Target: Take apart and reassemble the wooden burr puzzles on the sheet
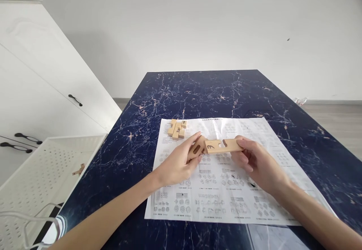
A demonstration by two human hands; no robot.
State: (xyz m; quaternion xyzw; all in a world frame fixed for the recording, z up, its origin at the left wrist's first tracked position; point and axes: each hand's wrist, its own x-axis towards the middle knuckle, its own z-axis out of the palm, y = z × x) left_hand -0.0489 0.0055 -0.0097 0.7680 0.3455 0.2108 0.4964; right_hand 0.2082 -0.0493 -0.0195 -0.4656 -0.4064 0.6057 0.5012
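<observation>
My left hand point(181, 159) is closed on a slotted wooden puzzle piece point(197, 148), pinched between thumb and fingers. My right hand point(251, 159) grips the right end of a flat notched wooden puzzle piece point(219, 146) that bears a dark mark. The left end of this notched piece meets the slotted one; whether they are joined I cannot tell. Both are held above a large printed sheet point(209, 204) covered in small diagrams. A small cluster of interlocking wooden pieces point(177, 129) lies on the sheet's upper left part, beyond my left hand.
The sheet lies on a dark blue marbled table point(192, 91). Left of the table are a white cabinet point(42, 72) with black handles and a perforated white surface point(45, 167). A small wooden piece point(78, 169) and a white cable point(26, 216) are on that side.
</observation>
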